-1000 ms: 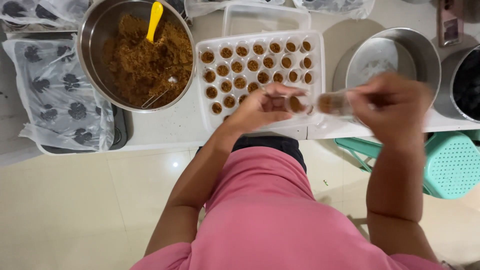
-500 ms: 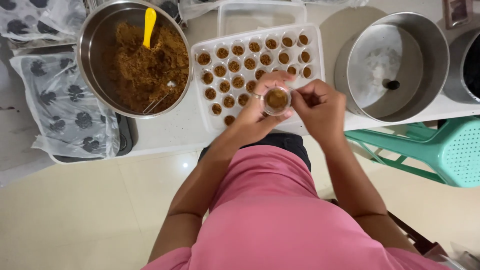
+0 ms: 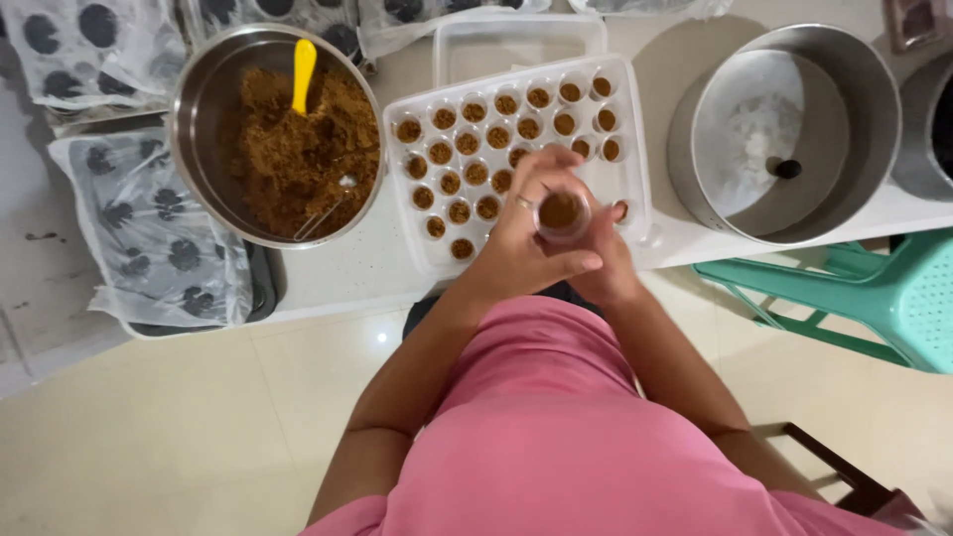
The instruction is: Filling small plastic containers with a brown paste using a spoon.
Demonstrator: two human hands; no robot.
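Most of the white tray point(image 3: 635, 149) already stocked with filled cups, right-hand pockets still bare; one more small clear cup point(image 3: 562, 214) of brown crumb gripped between both hands point(image 3: 556, 248) above it.

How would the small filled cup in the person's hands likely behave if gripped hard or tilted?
The small clear cup looks thin-walled, so it probably flexes under a squeeze. Its brown crumb filling sits near the rim and seems loose, so tilting would likely spill it. It is probably light.

Right hand point(image 3: 608, 266) mostly hidden behind left hand point(image 3: 531, 233) and small cup point(image 3: 562, 213); grip unclear. Dark pot point(image 3: 928, 129) right of empty steel bowl point(image 3: 784, 129) cut off by edge.
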